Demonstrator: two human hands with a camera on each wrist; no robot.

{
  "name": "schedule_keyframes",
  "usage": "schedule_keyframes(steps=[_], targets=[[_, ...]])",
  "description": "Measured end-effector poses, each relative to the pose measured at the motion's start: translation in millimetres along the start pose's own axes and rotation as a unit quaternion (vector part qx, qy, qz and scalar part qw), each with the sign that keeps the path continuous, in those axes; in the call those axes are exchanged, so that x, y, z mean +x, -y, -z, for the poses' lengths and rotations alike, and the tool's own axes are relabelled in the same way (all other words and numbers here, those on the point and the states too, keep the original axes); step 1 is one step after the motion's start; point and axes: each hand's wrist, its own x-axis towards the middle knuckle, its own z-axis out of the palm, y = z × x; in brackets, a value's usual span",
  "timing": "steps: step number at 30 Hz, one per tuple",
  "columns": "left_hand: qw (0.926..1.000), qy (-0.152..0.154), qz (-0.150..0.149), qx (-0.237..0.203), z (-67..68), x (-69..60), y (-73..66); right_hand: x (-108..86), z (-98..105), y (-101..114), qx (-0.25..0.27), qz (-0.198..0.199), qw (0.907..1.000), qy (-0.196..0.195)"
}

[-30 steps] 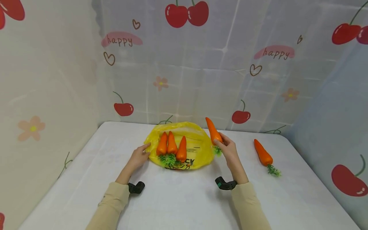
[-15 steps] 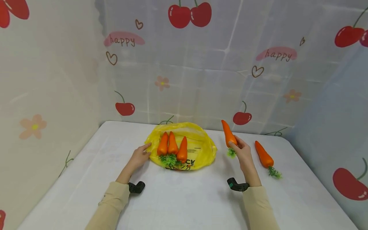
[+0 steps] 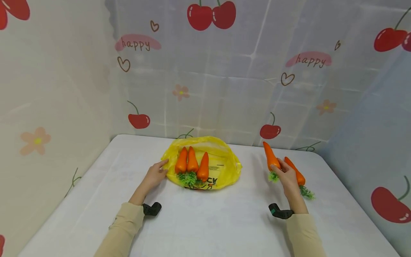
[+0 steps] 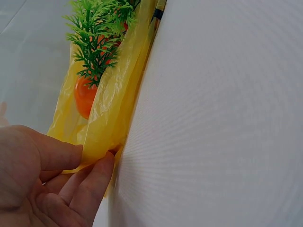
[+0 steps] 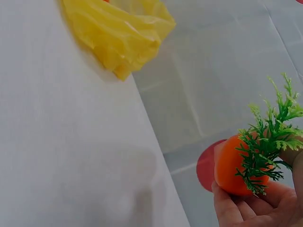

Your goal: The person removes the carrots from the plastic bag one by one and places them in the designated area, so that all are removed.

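A yellow plastic bag (image 3: 228, 166) lies spread on the table, with three orange toy carrots (image 3: 203, 168) with green leafy tops on it or in its mouth. At the bag's left edge is my left hand (image 3: 155, 176); the left wrist view shows thumb and fingers pinching the yellow film (image 4: 113, 113) below a carrot (image 4: 85, 97). My right hand (image 3: 287, 177) grips another toy carrot (image 3: 270, 156) near its leafy end, tip pointing away, held above the table on the right. Just beyond that hand lies one more carrot (image 3: 298, 175), partly covered by it.
The white-covered table (image 3: 205, 225) ends at a back curtain (image 3: 224, 92) printed with cherries, hearts and flowers. Similar sheets hang at left and right. A black camera sits on each wrist, the right one (image 3: 280, 212) over the tabletop.
My right hand has carried its carrot rightward, away from the bag and toward the loose carrot, and slightly nearer to me. The left hand stays at the bag's edge.
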Motion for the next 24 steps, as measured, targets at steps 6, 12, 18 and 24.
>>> schedule_keyframes(steps=[6, 12, 18, 24], targets=[[1.0, 0.0, -0.002, -0.002, -0.3, 0.3, -0.7, 26.7, 19.0, -36.8, -0.025, -0.008, 0.9995, -0.014], [1.0, 0.001, 0.005, 0.0, -0.4, 0.0, 0.7, 46.3, 32.2, -65.0, -0.051, 0.006, 0.9985, -0.019], [1.0, 0.001, 0.003, 0.002, -0.2, 0.1, 1.3, 13.3, 35.4, -38.9, -0.097, 0.006, 0.9952, 0.007], [1.0, 0.005, 0.004, -0.002, -0.7, 0.2, 1.8, -1.7, 36.5, -28.4, -0.168, 0.037, 0.9849, 0.019]])
